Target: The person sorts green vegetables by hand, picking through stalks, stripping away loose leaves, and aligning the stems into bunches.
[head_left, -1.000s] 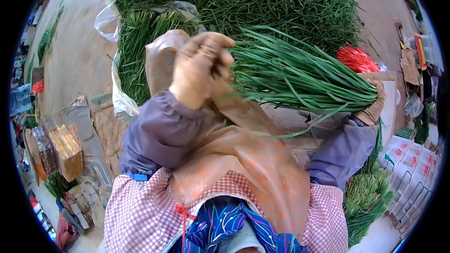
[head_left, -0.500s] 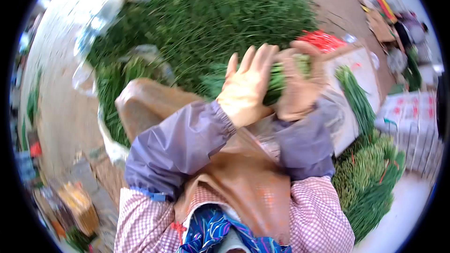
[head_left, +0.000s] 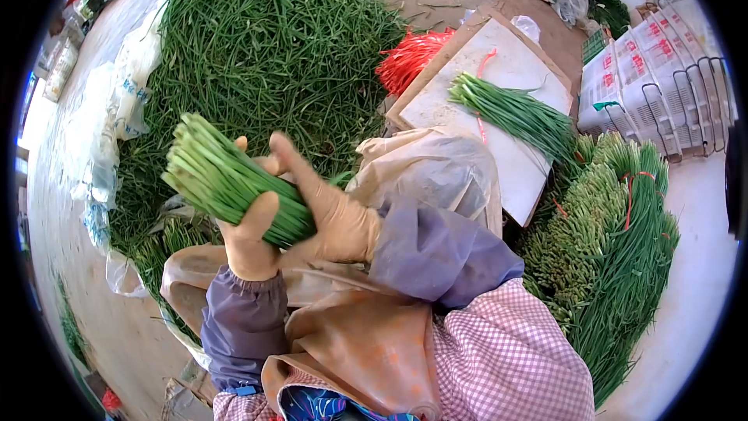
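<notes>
A thick bundle of green stalks (head_left: 226, 179), pale cut ends up and to the left, is held over my lap. My left hand (head_left: 253, 238), gloved, wraps round its lower side with the thumb across the stalks. Against the other side of the bundle rests my right hand (head_left: 335, 214), also gloved, its fingers spread and its palm beside the stalks. A smaller bunch of stalks (head_left: 514, 113) lies on a white board (head_left: 452, 101), over a red tie (head_left: 481, 129).
A big heap of loose green leaves (head_left: 273, 54) lies ahead. Red ties (head_left: 413, 58) sit by the board. Stacked bundles (head_left: 600, 234) are at the right, below white crates (head_left: 654, 78). Plastic sheeting (head_left: 105, 132) edges the heap at the left.
The view has turned right. The bundle, earlier stretched out with leaves toward the left, now has its cut ends up-left, in my left hand. The board and the bunch on it show fully.
</notes>
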The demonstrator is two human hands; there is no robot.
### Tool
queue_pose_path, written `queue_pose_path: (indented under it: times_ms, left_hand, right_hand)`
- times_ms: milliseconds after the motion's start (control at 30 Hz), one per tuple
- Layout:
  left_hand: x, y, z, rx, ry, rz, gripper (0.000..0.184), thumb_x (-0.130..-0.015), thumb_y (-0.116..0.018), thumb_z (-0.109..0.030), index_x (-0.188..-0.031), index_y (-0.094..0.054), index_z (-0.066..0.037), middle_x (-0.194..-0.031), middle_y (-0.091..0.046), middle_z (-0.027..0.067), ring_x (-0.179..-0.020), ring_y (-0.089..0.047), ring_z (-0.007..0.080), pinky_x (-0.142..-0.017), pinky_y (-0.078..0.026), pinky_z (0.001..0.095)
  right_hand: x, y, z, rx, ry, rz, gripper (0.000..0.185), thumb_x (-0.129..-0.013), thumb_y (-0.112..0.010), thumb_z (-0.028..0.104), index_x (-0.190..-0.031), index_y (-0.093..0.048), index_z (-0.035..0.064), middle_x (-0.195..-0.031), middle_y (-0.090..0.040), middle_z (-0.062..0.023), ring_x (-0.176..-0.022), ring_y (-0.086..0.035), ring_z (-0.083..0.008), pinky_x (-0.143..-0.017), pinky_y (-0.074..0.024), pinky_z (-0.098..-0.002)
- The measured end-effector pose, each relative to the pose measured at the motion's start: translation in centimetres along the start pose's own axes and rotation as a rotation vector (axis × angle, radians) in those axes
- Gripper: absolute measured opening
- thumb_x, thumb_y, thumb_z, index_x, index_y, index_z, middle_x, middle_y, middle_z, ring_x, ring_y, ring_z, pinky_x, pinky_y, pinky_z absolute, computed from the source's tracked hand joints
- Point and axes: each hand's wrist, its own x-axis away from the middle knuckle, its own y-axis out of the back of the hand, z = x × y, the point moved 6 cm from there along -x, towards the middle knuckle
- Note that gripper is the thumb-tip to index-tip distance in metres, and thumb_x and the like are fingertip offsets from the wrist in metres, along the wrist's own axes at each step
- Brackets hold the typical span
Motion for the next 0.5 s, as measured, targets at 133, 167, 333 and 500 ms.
queue_pose_path:
  times_ms: [133, 167, 333, 500]
  left_hand:
    - [-1.4, -4.7, -0.6, 0.042, 0.067, -0.049, 0.059, -0.077, -0.067, -0.012, -0.132, -0.048, 0.0, -0.115, -0.061, 0.009, -0.107, -0.059, 0.0203, -0.094, -0.047, 0.0327]
    - [-1.9, -6.3, -0.7, 0.031, 0.093, -0.073, 0.053, -0.077, -0.066, -0.013, -0.127, -0.053, 0.001, -0.113, -0.062, 0.0089, -0.104, -0.059, 0.02, -0.092, -0.046, 0.0324]
    - [-4.2, -12.9, 0.9, -0.215, 0.242, 0.502, 0.075, -0.082, -0.074, -0.039, -0.136, -0.043, 0.003, -0.124, -0.058, 0.0164, -0.113, -0.055, 0.0253, -0.096, -0.044, 0.0374]
    - [-4.0, -12.7, 3.9, -0.358, 0.375, 0.606, 0.096, -0.081, -0.072, -0.048, -0.148, -0.024, 0.002, -0.144, -0.041, 0.0212, -0.134, -0.039, 0.0312, -0.11, -0.031, 0.0406]
  right_hand:
    - [0.4, 2.5, 1.3, -0.026, -0.109, -0.173, 0.13, -0.056, -0.093, 0.012, -0.153, -0.007, 0.0099, -0.147, -0.036, -0.0118, -0.131, -0.039, -0.0211, -0.108, -0.0347, -0.0383]
    - [0.5, 3.6, 1.8, -0.102, -0.148, -0.216, 0.125, -0.057, -0.092, 0.009, -0.153, -0.012, 0.0092, -0.143, -0.041, -0.011, -0.128, -0.042, -0.0206, -0.106, -0.0374, -0.038]
    - [2.6, 10.4, 9.7, -0.127, -0.535, -0.28, 0.074, -0.063, -0.08, -0.002, -0.131, -0.05, 0.0052, -0.111, -0.062, -0.0035, -0.101, -0.059, -0.0156, -0.087, -0.0485, -0.0322]
    - [5.4, 21.0, 21.0, 0.417, -0.497, -0.406, 0.07, -0.065, -0.081, 0.005, -0.129, -0.053, 0.0014, -0.109, -0.065, -0.0059, -0.095, -0.063, -0.0153, -0.084, -0.0519, -0.0287]
